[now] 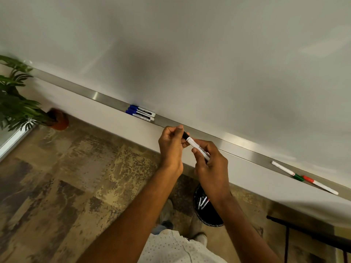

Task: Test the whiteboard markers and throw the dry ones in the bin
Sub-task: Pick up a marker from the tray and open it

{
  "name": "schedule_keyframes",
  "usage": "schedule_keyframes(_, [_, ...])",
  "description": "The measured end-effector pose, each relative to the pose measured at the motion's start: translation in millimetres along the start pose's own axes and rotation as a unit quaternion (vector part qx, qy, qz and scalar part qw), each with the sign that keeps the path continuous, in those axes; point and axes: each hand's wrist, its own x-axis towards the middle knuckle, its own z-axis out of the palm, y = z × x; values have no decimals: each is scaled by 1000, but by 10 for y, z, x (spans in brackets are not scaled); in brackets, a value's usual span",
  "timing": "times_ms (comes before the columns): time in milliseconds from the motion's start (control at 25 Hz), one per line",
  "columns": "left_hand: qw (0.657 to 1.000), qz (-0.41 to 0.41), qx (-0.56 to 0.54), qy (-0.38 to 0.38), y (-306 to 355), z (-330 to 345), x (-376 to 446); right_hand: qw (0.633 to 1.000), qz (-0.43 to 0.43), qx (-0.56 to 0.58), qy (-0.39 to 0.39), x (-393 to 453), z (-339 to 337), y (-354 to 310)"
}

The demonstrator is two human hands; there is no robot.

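Markers sit in 3 places in your head view, and 1 more is in your hands. You hold a black-capped marker (196, 148) in front of the metal ledge (237, 144) that runs along the bottom of the whiteboard (190, 54). Your right hand (210, 164) has its fingers curled round the white barrel, with the thumb on the printed side. Your left hand (171, 145) pinches the black cap end between thumb and fingertips, the other fingers folded in. The marker slants from upper left to lower right between your 2 hands, just in front of the ledge and apart from it.

On the ledge to your left lie 3 blue-capped markers (140, 113), packed side by side and touching. Well off to your right on the same ledge lie a green-capped marker (286, 170) and a red-capped marker (320, 185), their caps almost meeting.

Below your right wrist a black bin (207, 213) stands on the mottled floor (76, 177) near the wall, and it has several markers inside; how many you cannot tell. A potted plant (19, 103) stands at the far left, and part of a dark table frame (303, 230) shows at the lower right.
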Motion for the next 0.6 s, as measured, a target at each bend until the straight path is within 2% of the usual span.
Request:
schedule_keyframes(120, [1000,-5,7,2,22,-155,223,998,45,49,-20,148,152,-51])
schedule_keyframes(320, [1000,-11,14,5,38,-390,534,994,67,71,-57,340,468,-90])
schedule_keyframes(480, [1000,-27,11,-7,29,-583,823,991,89,50,-88,578,778,19])
schedule_keyframes(600, [999,-37,26,14,-30,-745,1064,990,87,-3,-110,768,993,161])
